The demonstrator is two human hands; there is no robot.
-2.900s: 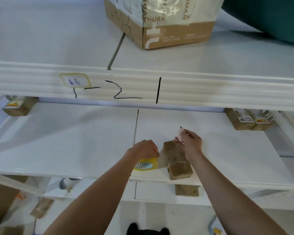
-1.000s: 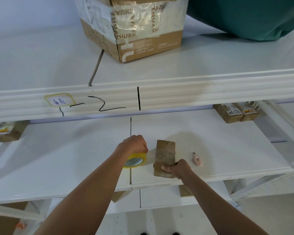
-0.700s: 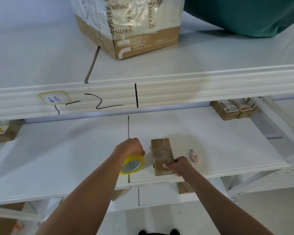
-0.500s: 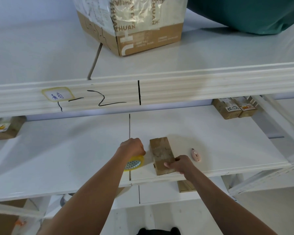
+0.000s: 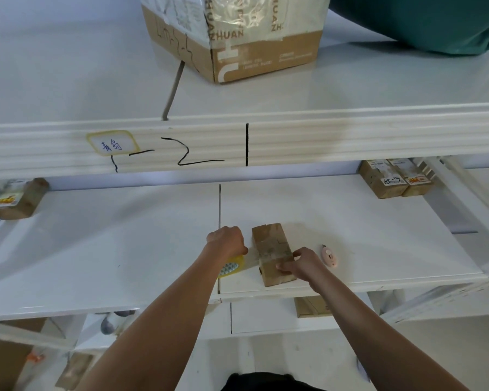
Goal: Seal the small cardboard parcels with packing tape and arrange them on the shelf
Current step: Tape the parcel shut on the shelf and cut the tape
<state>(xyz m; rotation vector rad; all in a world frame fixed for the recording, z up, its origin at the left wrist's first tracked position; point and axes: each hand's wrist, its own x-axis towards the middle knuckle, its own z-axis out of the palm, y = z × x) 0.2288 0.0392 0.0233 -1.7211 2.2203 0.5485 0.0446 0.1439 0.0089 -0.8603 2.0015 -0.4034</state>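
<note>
A small brown cardboard parcel (image 5: 270,244) lies flat near the front edge of the middle white shelf (image 5: 96,244). My right hand (image 5: 301,263) rests on the parcel's near right part, fingers lying across its top. My left hand (image 5: 227,242) grips a yellow roll of clear packing tape (image 5: 233,266) just left of the parcel; a clear strip runs from the roll toward the parcel. A small pink box cutter (image 5: 329,255) lies on the shelf right of my right hand.
Two labelled small parcels (image 5: 394,177) sit at the shelf's back right, another (image 5: 14,198) at the back left. A large taped carton (image 5: 235,32) and a green bag (image 5: 424,21) stand on the upper shelf. A further small box (image 5: 312,306) lies on the shelf below.
My right hand put the pink cutter down on the shelf, then came to the parcel's near end and slid up onto its top. My left hand stayed on the tape roll.
</note>
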